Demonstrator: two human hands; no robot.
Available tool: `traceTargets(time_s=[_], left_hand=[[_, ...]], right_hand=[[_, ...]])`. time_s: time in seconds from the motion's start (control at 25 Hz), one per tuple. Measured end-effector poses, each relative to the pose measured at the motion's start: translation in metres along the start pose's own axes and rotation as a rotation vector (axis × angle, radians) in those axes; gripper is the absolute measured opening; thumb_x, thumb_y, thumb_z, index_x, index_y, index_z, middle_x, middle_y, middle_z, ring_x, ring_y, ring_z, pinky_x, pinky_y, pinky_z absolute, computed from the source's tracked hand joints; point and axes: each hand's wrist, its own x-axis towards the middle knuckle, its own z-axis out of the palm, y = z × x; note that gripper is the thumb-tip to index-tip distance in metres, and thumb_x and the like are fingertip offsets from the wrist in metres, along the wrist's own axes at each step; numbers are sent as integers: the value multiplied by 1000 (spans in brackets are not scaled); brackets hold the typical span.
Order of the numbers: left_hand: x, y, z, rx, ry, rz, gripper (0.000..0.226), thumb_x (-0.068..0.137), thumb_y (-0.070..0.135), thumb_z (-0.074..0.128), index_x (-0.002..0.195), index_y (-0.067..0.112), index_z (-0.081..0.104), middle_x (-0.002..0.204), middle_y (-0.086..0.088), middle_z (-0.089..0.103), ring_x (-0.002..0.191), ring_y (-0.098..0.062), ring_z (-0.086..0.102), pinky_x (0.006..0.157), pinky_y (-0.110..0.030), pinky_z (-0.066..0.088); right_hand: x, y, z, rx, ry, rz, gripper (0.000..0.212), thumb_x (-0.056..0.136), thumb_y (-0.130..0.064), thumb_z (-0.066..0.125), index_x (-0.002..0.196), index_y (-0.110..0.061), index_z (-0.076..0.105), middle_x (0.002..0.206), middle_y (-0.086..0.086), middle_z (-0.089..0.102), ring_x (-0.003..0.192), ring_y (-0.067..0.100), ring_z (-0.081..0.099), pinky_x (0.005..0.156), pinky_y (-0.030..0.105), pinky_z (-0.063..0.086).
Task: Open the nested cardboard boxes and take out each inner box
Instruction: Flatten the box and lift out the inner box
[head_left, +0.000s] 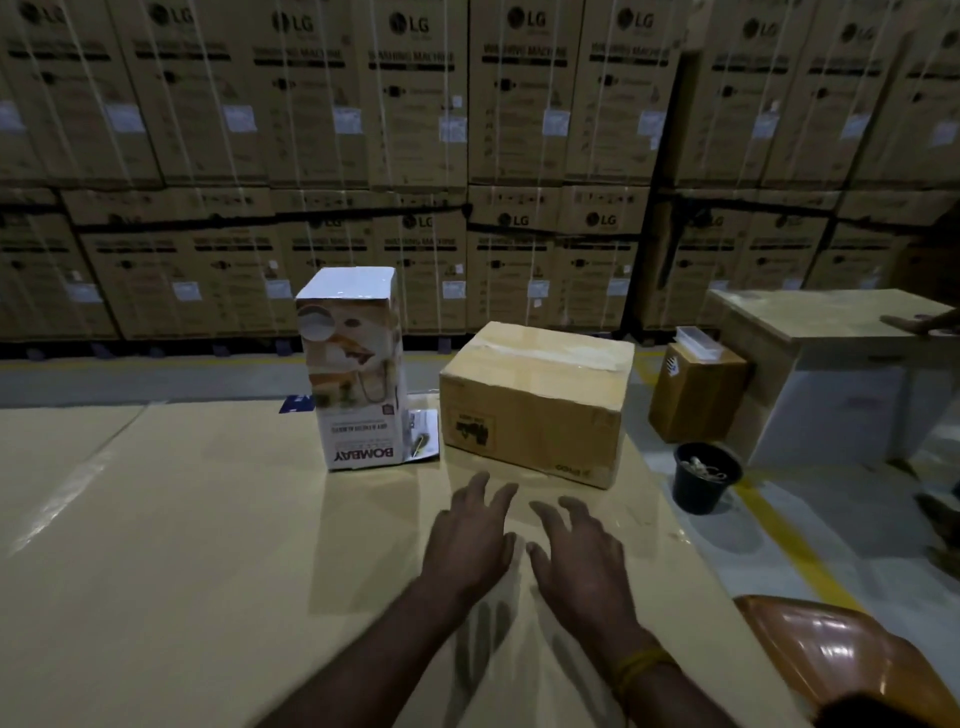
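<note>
Both hands were out over the flat tan cardboard-covered work surface (182, 519), empty, w/ fingers spread. The left hand (470, 535) and right hand (576, 556) sat close together, palms down, gripping nothing and touching no box.

The brown rectangular cardboard box w/ clear tape along its top seam (535, 400) stood just beyond the fingertips, near but apart from them. Flaps looked shut and taped, so prob. the outer box of the nest, not yet opened. Left of it stood a tall white printed carton w/ upside-down "BOMBAY" lettering (358, 374), upright; a small clear plastic packet (423, 434) lay between the two, beside the carton's base.

Judged step: the very start, reaching for the brown box. Nothing seemed opened or taken out yet.

Next move prob. calls for pulling the box closer, then breaking or peeling the top tape to lift the flaps. No cutter was visible, so fingernails at a tape edge may be needed. Light was dim; tape ends were hard to make out.
</note>
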Motion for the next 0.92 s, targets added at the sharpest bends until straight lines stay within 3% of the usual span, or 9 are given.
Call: traceTargets(time_s=[0.16, 0.24, 0.32, 0.44, 0.52, 0.6, 0.72, 0.92], left_hand=[[97, -20, 11, 47, 49, 57, 70, 96, 43, 55, 154, 31, 18, 163, -9, 8, 147, -33, 21, 107, -50, 40], [147, -33, 9, 26, 63, 59, 71, 94, 50, 55, 153, 36, 17, 164, -7, 4, 150, -35, 8, 114, -60, 26], [185, -48, 9, 51, 93, 31, 72, 92, 59, 53, 150, 45, 14, 164, -2, 0, 150, -39, 1, 112, -69, 18], [215, -70, 20, 89, 106, 35, 73, 86, 73, 48, 146, 58, 9, 164, 3, 3, 149, -41, -2, 108, -75, 16], [222, -87, 25, 28, 127, 69, 69, 84, 75, 48, 144, 60, 16, 162, 5, 13, 149, -38, -1, 108, -76, 17], [224, -98, 27, -73, 191, 111, 64, 86, 71, 52, 144, 55, 31, 158, 1, 26, 148, -32, 11, 111, -68, 24], [221, -93, 29, -219, 307, 162, 55, 85, 63, 61, 136, 43, 55, 147, -5, 45, 138, -25, 32, 113, -46, 29], [187, -75, 23, -470, 386, 96, 37, 80, 51, 75, 115, 38, 72, 130, 4, 58, 119, -6, 40, 99, -36, 39]], right_hand=[[80, 13, 7, -103, 125, 6, 58, 100, -46, 46, 153, -38, 25, 164, 4, 16, 151, 31, 15, 117, 56, 23], [121, 24, 5, -180, 214, -5, 60, 99, -47, 48, 153, -38, 23, 165, 3, 10, 153, 34, 3, 117, 65, 14], [158, 32, 2, -236, 251, 5, 61, 98, -47, 49, 152, -39, 21, 165, 4, 6, 152, 37, -3, 113, 72, 10], [189, 42, 10, -251, 246, 0, 63, 98, -47, 51, 151, -43, 17, 162, 1, 13, 151, 35, 2, 109, 77, 12], [193, 47, 16, -202, 309, -19, 60, 97, -45, 53, 150, -45, 24, 156, 0, 25, 146, 29, 15, 106, 73, 24], [189, 51, 22, -133, 386, -48, 54, 97, -41, 55, 147, -43, 35, 151, 0, 34, 141, 26, 24, 102, 64, 34], [187, 50, 22, -9, 417, -36, 44, 98, -38, 56, 141, -41, 46, 147, -2, 39, 139, 23, 28, 100, 59, 37], [172, 56, -3, 178, 406, -10, 28, 98, -34, 59, 125, -35, 64, 133, 0, 53, 129, 23, 40, 101, 54, 42]])
